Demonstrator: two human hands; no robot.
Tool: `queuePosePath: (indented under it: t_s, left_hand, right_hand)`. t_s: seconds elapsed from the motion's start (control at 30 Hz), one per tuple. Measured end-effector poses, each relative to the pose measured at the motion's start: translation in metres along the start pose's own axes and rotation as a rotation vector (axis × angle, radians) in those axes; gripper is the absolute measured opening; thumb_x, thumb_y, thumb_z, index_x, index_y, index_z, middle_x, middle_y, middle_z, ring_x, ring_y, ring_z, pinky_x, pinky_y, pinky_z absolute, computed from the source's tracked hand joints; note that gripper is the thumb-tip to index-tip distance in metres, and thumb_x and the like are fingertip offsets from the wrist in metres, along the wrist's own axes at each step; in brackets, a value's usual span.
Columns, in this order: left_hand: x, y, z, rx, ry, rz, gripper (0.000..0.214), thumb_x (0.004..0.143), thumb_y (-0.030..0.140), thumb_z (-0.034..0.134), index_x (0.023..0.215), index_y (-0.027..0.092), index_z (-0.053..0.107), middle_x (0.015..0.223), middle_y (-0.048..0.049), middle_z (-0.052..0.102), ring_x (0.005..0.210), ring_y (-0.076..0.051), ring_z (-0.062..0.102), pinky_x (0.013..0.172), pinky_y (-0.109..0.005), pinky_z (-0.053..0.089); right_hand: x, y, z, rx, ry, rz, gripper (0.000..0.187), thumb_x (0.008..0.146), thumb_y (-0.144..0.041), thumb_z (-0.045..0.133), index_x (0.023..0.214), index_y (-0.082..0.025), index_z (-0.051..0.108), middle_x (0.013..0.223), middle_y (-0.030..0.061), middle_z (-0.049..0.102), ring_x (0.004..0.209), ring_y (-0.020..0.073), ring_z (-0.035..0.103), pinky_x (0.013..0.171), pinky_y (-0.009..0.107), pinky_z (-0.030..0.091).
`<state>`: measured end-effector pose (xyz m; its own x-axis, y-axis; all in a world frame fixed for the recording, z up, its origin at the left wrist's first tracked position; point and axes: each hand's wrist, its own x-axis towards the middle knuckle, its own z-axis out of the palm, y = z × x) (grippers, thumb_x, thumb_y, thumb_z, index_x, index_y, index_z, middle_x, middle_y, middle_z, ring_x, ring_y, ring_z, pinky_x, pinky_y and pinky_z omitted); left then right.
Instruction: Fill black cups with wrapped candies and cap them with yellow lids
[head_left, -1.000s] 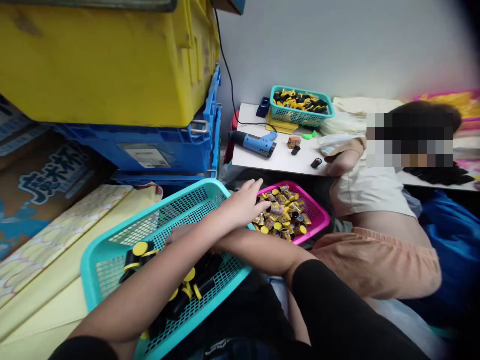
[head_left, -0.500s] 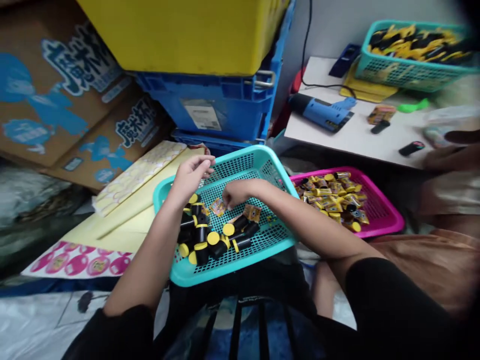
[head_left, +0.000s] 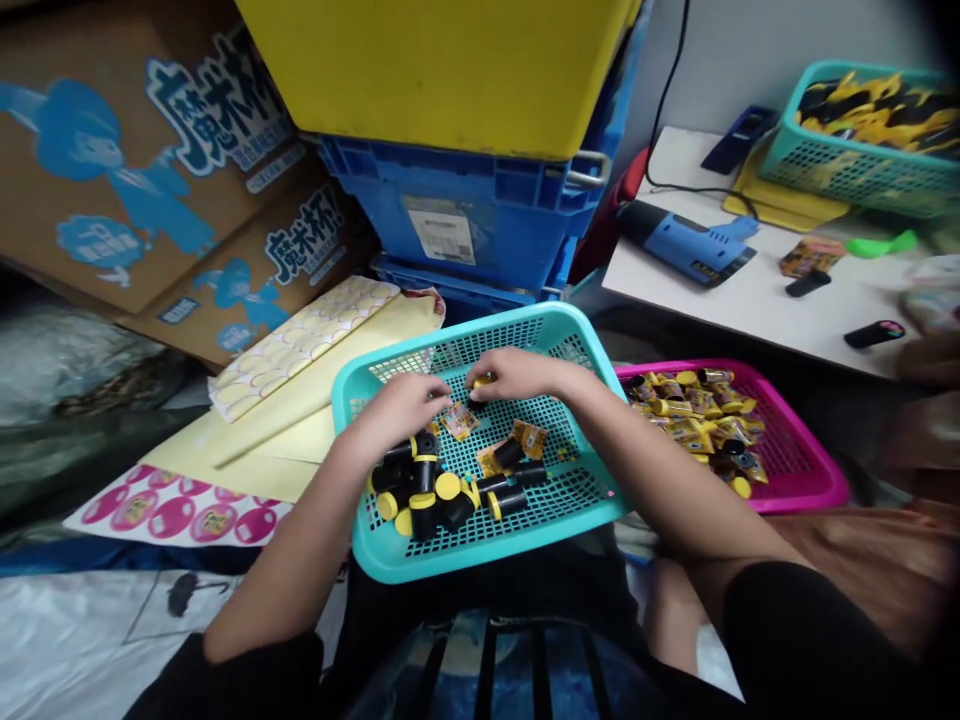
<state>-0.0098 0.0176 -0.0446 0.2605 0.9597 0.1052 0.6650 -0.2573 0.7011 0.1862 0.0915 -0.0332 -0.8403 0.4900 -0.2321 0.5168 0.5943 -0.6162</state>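
Note:
My right hand is closed on a small black canister with a yellow cap, over the far part of the turquoise basket. My left hand hovers beside it with thumb and fingertips slightly apart, and I see nothing between them. Just below both hands lies a printed yellow wrapper. Several black canisters with yellow caps are heaped at the basket's near left. More printed wrappers lie around a black canister toward the right.
A pink basket of wrapped canisters stands at the right. Behind it, a white table bears a blue heat gun and a second turquoise basket. Blue crates and cardboard boxes stand behind. Another person's leg shows at right.
My left hand has come down and right, close to my right hand. My right hand has lifted off the wrappers and now shows a canister in its fingers. The view has shifted left.

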Motion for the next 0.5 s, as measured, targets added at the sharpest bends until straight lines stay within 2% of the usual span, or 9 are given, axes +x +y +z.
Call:
queuePosePath:
  t_s: [0.13, 0.2, 0.27, 0.37, 0.43, 0.5]
  left_hand:
    - [-0.005, -0.003, 0.03, 0.36, -0.285, -0.171, 0.027, 0.071, 0.021, 0.065, 0.098, 0.018, 0.065, 0.091, -0.0082, 0.069, 0.084, -0.025, 0.064, 0.069, -0.032, 0.047]
    - [-0.002, -0.001, 0.039, 0.395, -0.364, -0.211, 0.031, 0.072, 0.018, 0.062, 0.103, 0.018, 0.06, 0.088, -0.0061, 0.068, 0.082, -0.024, 0.064, 0.067, -0.031, 0.047]
    - [0.001, 0.002, 0.039, 0.389, -0.391, -0.222, 0.026, 0.073, 0.016, 0.06, 0.098, 0.019, 0.06, 0.081, -0.0032, 0.067, 0.076, -0.022, 0.064, 0.063, -0.029, 0.046]
    - [0.0, 0.012, 0.034, 0.432, -0.336, -0.214, 0.017, 0.078, 0.016, 0.054, 0.095, 0.018, 0.058, 0.092, -0.0074, 0.065, 0.087, -0.024, 0.062, 0.071, -0.032, 0.046]
    - [-0.004, 0.022, 0.035, 0.451, -0.322, -0.124, 0.014, 0.081, 0.018, 0.053, 0.094, 0.018, 0.058, 0.099, -0.0087, 0.062, 0.095, -0.025, 0.059, 0.077, -0.035, 0.046]
    - [-0.009, 0.031, 0.044, 0.45, -0.394, -0.031, 0.012, 0.079, 0.022, 0.058, 0.091, 0.02, 0.058, 0.097, -0.0074, 0.061, 0.098, -0.027, 0.058, 0.079, -0.036, 0.046]
  right_hand:
    - [0.0, 0.005, -0.013, 0.035, 0.094, -0.027, 0.025, 0.083, -0.026, 0.057, 0.103, -0.017, 0.068, 0.103, 0.0066, 0.069, 0.087, 0.0186, 0.061, 0.079, 0.029, 0.043]
    - [-0.001, 0.004, -0.014, 0.067, 0.129, 0.004, 0.026, 0.084, -0.022, 0.054, 0.106, -0.016, 0.066, 0.103, 0.0072, 0.069, 0.086, 0.0178, 0.061, 0.078, 0.028, 0.043]
    - [-0.002, 0.003, -0.014, 0.138, 0.153, 0.032, 0.027, 0.085, -0.017, 0.048, 0.107, -0.015, 0.064, 0.103, 0.0078, 0.068, 0.086, 0.017, 0.06, 0.079, 0.027, 0.043]
    - [-0.005, 0.004, -0.014, 0.233, 0.211, 0.047, 0.03, 0.086, -0.012, 0.039, 0.104, -0.014, 0.062, 0.101, 0.0076, 0.066, 0.084, 0.0162, 0.058, 0.08, 0.028, 0.043]
    - [-0.006, 0.004, -0.013, 0.266, 0.256, 0.046, 0.031, 0.085, -0.012, 0.036, 0.103, -0.013, 0.062, 0.101, 0.0075, 0.065, 0.082, 0.0163, 0.056, 0.079, 0.028, 0.043]
    - [-0.006, 0.004, -0.013, 0.288, 0.274, 0.054, 0.032, 0.085, -0.013, 0.035, 0.103, -0.013, 0.061, 0.1, 0.0077, 0.064, 0.081, 0.0166, 0.055, 0.078, 0.029, 0.042]
